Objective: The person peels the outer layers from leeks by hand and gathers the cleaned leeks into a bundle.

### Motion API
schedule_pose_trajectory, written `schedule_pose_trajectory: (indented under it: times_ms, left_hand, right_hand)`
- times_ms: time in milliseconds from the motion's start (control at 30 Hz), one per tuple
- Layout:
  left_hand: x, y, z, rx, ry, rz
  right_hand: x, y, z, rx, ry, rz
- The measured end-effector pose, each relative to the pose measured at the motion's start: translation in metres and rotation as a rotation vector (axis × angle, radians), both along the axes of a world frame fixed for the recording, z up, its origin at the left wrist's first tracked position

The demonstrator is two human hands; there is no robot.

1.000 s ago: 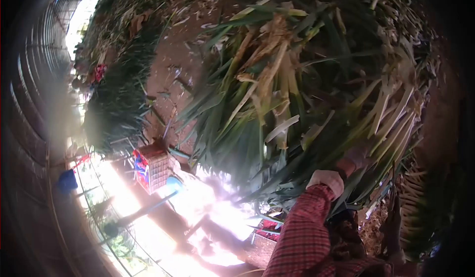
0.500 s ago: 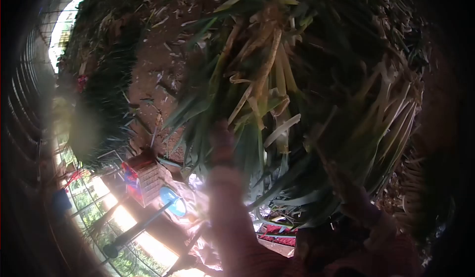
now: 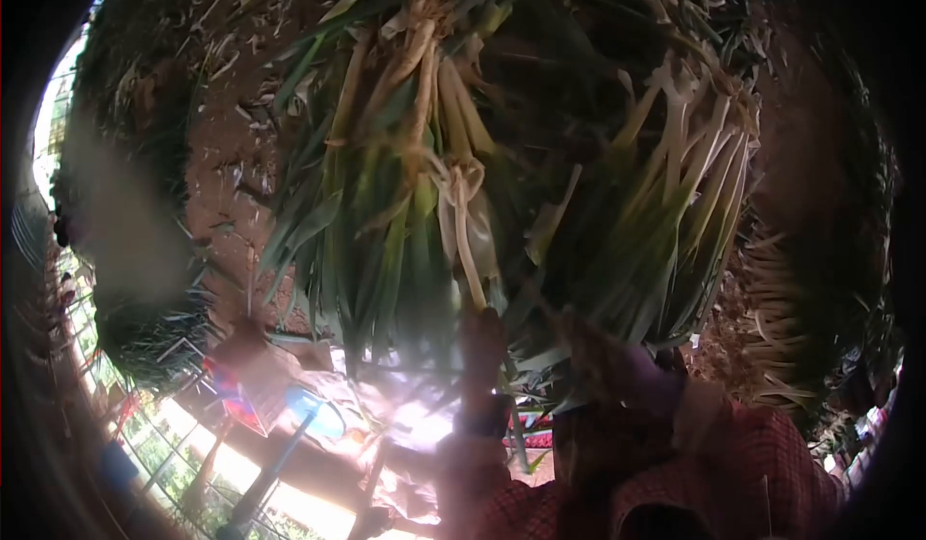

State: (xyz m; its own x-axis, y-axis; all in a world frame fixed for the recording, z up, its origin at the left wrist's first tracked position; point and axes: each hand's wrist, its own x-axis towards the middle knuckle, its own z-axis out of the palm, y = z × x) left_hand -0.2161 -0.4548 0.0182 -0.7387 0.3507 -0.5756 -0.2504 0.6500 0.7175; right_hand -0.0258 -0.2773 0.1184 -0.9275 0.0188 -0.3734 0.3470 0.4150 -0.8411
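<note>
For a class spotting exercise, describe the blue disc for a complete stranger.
Find the heap of leafy stalks. Below its left side is a slanting pole. The disc tops it, round and pale blue, unlike the boxy crate beside.

The crate (image 3: 258, 374) sits beside the disc (image 3: 314, 413), left of the stalks (image 3: 395, 251).

Harsh daylight glares off the crumpled sheeting (image 3: 405, 410) at lower left — while the leafy green stalks (image 3: 386, 270) sit in dim shadow; moving hands blur, and dark, curved edges warp the view.
</note>
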Motion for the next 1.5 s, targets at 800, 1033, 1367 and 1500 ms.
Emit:
schedule_pose_trajectory:
  times_ms: [800, 1033, 1367, 1500]
  left_hand:
    - [0.039, 0.060, 0.070, 0.058, -0.229, 0.045]
    - [0.125, 0.194, 0.034, 0.134, 0.165, -0.344]
    - [0.278, 0.182, 0.058, 0.268, -0.178, -0.528]
    - [0.302, 0.144, 0.080, 0.341, -0.273, -0.513]
  right_hand:
    - [-0.078, 0.063, -0.012, -0.187, -0.317, -0.155]
    - [0.088, 0.104, 0.015, -0.126, -0.352, -0.560]
    - [0.121, 0.133, 0.054, 0.110, -0.276, -0.343]
    - [0.082, 0.132, 0.072, -0.516, 0.036, -0.643]
